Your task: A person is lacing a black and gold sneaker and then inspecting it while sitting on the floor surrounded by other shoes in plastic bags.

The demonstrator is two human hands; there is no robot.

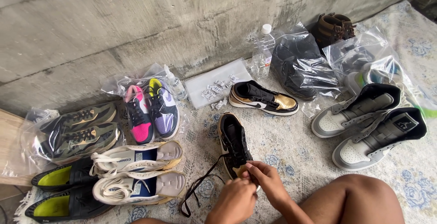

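A black and gold sneaker [233,143] lies on the patterned rug with its toe toward me. Both hands meet at its gold toe. My left hand [233,200] and my right hand [266,179] pinch the black shoelace [200,185], which trails loose to the left and down over the rug. The matching black and gold sneaker [263,99] lies on its side farther back.
Pairs of shoes surround me: grey and black high-tops [371,128] at right, white sneakers [139,171] and black shoes with yellow insoles [59,192] at left, bagged pairs [150,108] by the concrete wall. A water bottle [263,51] stands at the back. My bare knee [359,199] is at lower right.
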